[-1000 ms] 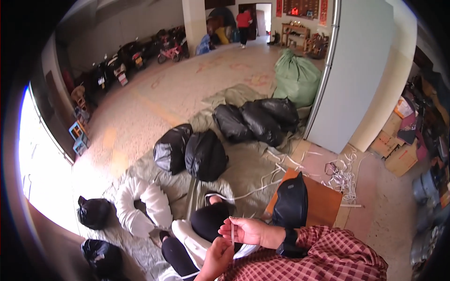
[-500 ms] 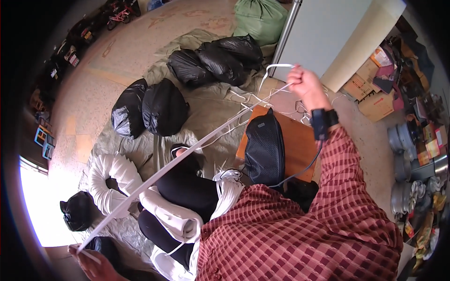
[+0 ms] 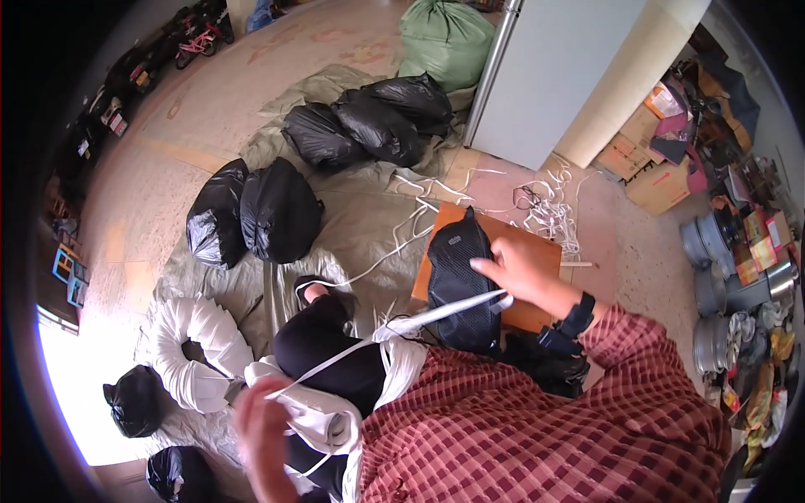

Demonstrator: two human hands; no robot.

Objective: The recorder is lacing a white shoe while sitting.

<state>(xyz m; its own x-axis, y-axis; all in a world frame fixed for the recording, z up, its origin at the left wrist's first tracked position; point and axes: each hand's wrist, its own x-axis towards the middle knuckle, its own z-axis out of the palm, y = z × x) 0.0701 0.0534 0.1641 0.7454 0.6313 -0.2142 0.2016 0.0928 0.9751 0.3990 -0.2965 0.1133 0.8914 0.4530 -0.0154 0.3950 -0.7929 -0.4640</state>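
Left hand [image 3: 264,429], blurred, beside white roll [image 3: 312,411], drawn in from far left since earlier; cannot tell its grip. White strap [image 3: 449,311] slants up between hands, span shorter. Right hand [image 3: 521,272], lowered, meets strap near black bag [image 3: 459,261]; fingers hidden, grip unclear.

right hand [image 3: 523,270] drawn in, nearer left hand [image 3: 262,429]

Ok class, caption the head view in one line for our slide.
A white strap runs between the left hand and right hand, with black bags on a crumpled sheet beyond.
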